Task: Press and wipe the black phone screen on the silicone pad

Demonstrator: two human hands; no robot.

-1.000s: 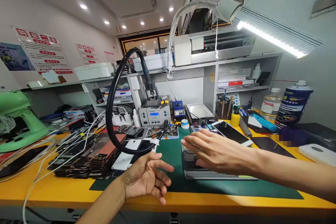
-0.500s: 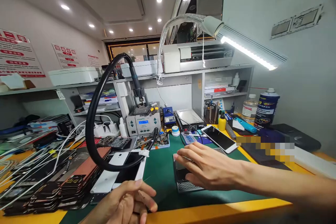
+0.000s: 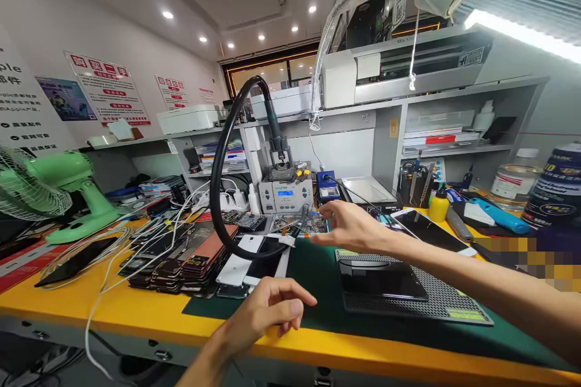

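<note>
My right hand [image 3: 351,227] is held out over the green mat [image 3: 313,278], its fingers apart and nothing visible in them. Just beyond its fingertips are a tray of circuit boards [image 3: 290,225] and the end of a black hose. Below my right forearm, a glossy black phone [image 3: 384,280] lies face up on a grey perforated pad [image 3: 447,299]. Above the mat's front edge hovers my left hand [image 3: 272,308], fingers loosely bent, index finger and thumb apart, with no object showing.
A thick black hose [image 3: 218,175] arches up from the hot-air station [image 3: 287,196]. White phones [image 3: 236,269] and a stack of phone parts [image 3: 195,260] lie left. Loose white cables [image 3: 102,266] cross the bench. Right stand a white phone [image 3: 433,233] and a yellow bottle [image 3: 438,207].
My right hand has lifted off the black phone and moved forward and left, uncovering the phone and pad. My view has turned left, bringing a green fan into sight.
</note>
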